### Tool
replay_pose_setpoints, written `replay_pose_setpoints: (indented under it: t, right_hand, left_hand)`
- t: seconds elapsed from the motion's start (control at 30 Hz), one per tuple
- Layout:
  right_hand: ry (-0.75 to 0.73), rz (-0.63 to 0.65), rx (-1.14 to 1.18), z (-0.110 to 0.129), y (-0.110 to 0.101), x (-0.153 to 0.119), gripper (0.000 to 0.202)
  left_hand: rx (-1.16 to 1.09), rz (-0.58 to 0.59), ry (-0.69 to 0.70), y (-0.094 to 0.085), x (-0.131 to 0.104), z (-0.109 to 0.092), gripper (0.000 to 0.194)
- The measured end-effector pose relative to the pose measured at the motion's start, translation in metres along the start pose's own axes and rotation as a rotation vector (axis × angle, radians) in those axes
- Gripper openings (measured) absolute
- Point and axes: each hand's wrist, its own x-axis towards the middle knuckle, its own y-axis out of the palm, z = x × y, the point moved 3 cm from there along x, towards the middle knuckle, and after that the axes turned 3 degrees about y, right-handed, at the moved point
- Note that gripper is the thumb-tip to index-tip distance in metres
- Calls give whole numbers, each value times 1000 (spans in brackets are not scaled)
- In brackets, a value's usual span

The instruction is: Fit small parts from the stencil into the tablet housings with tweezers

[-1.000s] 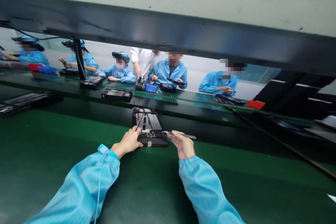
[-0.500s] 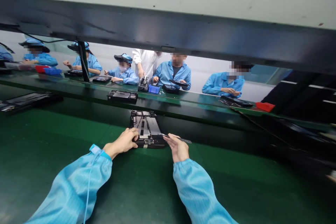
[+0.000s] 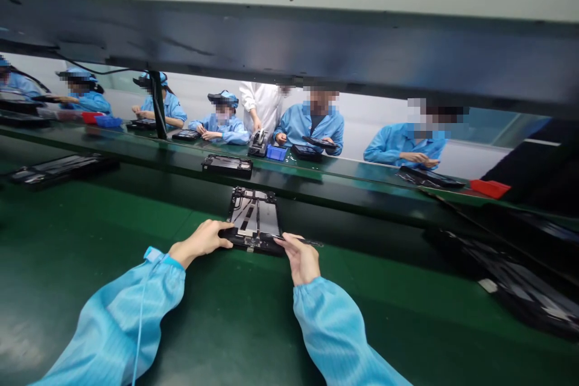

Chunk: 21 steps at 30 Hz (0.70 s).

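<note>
A black-framed device (image 3: 256, 217) with grey panels and dark strips inside lies open-faced on the green bench (image 3: 226, 313). At its lower left edge, my left hand (image 3: 203, 241) rests with thumb and fingers apart, the fingertips touching the frame. My right hand (image 3: 300, 256) is at the lower right corner, closed on thin metal tweezers (image 3: 312, 242). The tweezers' tip reaches over the lower part of the device, and their back end sticks out to the right.
Similar devices lie at the left (image 3: 58, 167), on the raised ledge (image 3: 227, 164) and at the right (image 3: 520, 277). Across the bench sit several people in blue, one person in white standing, with a blue bin (image 3: 276, 153) and a red bin (image 3: 490, 188). A panel hangs overhead.
The view has shifted, so the far bench appears further right. My left hand's fingers have spread at the device's edge. My right hand and the tweezers have moved slightly left over the device.
</note>
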Motion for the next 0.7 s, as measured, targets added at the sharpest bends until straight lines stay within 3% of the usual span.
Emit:
replay_pose_setpoints:
  t: [0.2, 0.43, 0.57, 0.7]
  right_hand:
    - [-5, -41, 5, -2, 2, 0, 10]
    - [-19, 170, -51, 10, 9, -14, 17]
    - [-86, 239, -45, 41, -3, -44, 16]
    - [-100, 234, -68, 66, -36, -91, 24]
  left_hand:
    - [94, -32, -41, 2, -6, 1, 32]
    - [313, -190, -44, 15, -18, -24, 36]
    - [464, -345, 105, 10, -41, -48, 43]
    - [590, -479, 407, 6, -77, -82, 45]
